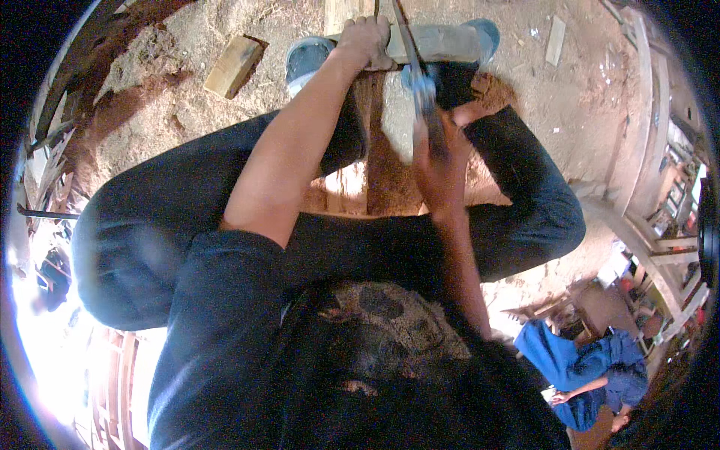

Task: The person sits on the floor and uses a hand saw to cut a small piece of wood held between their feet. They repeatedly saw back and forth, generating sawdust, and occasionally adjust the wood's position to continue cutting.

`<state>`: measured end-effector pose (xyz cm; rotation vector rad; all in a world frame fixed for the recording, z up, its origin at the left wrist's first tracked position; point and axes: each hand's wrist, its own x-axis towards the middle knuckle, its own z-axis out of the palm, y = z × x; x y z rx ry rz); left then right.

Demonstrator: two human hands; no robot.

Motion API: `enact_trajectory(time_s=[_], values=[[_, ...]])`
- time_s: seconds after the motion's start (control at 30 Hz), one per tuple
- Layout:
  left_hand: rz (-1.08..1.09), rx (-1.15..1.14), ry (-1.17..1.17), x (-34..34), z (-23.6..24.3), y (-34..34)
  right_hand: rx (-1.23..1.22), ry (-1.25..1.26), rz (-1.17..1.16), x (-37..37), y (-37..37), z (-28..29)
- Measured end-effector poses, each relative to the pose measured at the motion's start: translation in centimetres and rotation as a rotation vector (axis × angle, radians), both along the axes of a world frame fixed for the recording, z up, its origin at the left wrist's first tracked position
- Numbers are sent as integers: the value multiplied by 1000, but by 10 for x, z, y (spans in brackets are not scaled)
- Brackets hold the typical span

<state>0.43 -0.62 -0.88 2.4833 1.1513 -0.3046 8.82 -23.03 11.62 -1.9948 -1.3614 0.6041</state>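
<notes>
My left hand (365, 43) is pressed on a grey plank (439, 43) lying crosswise at the top, its fingers curled at the plank, beside a wooden beam (341, 13) running lengthways beneath. My right hand (439, 161) grips the handle of a saw (411, 60), blurred by motion, whose narrow blade points away from me across the plank, just right of my left hand. My feet in grey-blue footwear (304, 60) are under or at the plank's two ends, my legs bent around the work.
A short wood block (232, 66) and a small offcut (555, 41) lie on the sawdust-strewn ground (562, 120). Wooden pieces and frames (667, 247) line the right side. At lower right another person in blue clothing (577, 360) sits or bends. Bright light and slats are at lower left.
</notes>
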Motion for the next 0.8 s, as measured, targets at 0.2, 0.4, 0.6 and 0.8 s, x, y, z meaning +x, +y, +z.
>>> enact_trajectory(time_s=[0.2, 0.4, 0.6, 0.8], values=[[31, 7, -12, 4, 5, -3, -7, 33, -26, -12, -25, 14], [27, 3, 18, -7, -7, 0, 4, 76, 11, -13, 17, 16], [66, 43, 14, -3, 0, -6, -85, 122, -67, -20, -31, 35], [38, 28, 28, -7, -8, -3, -97, 189, -106, -21, 15, 10]])
